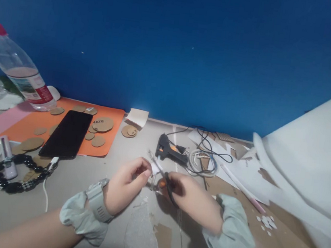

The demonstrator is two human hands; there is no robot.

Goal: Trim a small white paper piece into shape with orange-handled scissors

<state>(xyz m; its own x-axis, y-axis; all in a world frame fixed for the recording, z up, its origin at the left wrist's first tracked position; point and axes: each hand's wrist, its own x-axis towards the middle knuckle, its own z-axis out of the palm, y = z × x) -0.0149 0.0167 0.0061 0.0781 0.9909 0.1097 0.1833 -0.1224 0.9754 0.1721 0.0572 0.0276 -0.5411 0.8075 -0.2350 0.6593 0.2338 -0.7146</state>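
My left hand (127, 184) pinches a small white piece (155, 167) between thumb and fingers; a grey watch sits on that wrist. My right hand (193, 201) grips a pair of scissors (163, 176) with black and orange handles. The blades point up and left, meeting the white piece. Both hands hover just above the grey table (100, 180), close together at its middle. Pale scrunchie-like cuffs ring both wrists.
A black glue gun (168, 149) with cables lies behind the hands. A black phone (68, 133) rests on an orange sheet (109, 135) with several cardboard discs. A plastic bottle (20, 70), a black bead bracelet (21, 174), white paper sheets (306, 167) and brown cardboard (284, 241) lie around.
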